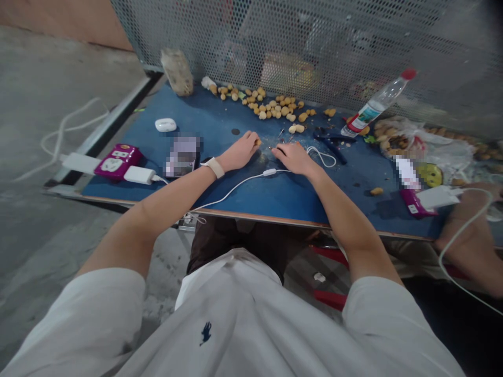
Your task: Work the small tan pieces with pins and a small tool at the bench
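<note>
My left hand [244, 150], a light band on its wrist, is closed around a small tan gourd [258, 142]; only a bit of it shows past the fingertips. Close by on the right, my right hand [293, 157] grips a slim corded pen-like tool [271, 149], mostly hidden by the fingers, its dark tip turned toward the left hand. A white cord [322, 157] loops out beside that hand. Pale dust lies on the blue tabletop [251, 193] between both hands. Just beyond them are a two-lobed gourd [296, 128] and several small metal bits [281, 133].
Many small gourds [275, 109] lie along the mesh panel [271, 47]. Dark-handled pliers [332, 146] and a tilted bottle [373, 107] are to the right. A phone [181, 157] and purple power adapter [118, 161] sit left. Another person's arm [471, 235] rests at far right.
</note>
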Available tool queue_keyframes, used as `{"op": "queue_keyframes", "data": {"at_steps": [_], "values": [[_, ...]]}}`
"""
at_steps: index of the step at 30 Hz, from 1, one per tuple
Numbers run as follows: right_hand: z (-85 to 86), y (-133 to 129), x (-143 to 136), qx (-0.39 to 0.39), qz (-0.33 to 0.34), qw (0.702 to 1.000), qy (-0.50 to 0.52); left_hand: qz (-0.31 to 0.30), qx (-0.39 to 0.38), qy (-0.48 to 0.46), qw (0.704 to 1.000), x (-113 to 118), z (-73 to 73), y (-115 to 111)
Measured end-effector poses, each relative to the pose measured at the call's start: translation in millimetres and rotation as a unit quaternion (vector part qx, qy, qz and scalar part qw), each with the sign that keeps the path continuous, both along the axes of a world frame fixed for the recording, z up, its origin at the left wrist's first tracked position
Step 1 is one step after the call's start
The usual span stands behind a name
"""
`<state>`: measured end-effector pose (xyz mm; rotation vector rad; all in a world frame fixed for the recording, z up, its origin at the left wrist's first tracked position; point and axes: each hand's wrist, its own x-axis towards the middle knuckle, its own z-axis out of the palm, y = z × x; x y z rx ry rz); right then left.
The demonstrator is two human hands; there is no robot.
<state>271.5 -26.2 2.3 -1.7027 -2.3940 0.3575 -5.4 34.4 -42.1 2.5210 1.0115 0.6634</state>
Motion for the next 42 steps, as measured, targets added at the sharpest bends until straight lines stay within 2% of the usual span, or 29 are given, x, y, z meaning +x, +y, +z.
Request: {"op": "queue_keyframes", "data": {"at_steps": [7,19,27,31,42], "values": [[-1.7,0.3,1.2,0.008,0.007,1.000,0.000,0.001,0.002,0.003,1.000,0.8,-0.5,0.7],[-2.5,0.6,1.5,0.008,0.006,1.000,-0.006,-0.036,0.007,-0.038,0.999,-1.1,-1.9,0.7],[-1.6,-0.5,-0.7,0.008,0.002,0.999,-0.032,-0.022,-0.001,-0.059,0.998,-2.2,-5.4,7.5],[-2.1,-0.1,-0.5,0.007,-0.006,1.000,-0.013,-0.002,0.000,-0.054,0.999,-1.6,-5.2,7.8],[-2.0,0.2,1.9,0.004,0.003,1.000,0.016,-0.003,0.003,-0.046,0.999,-0.1,3.2,2.2]]}}
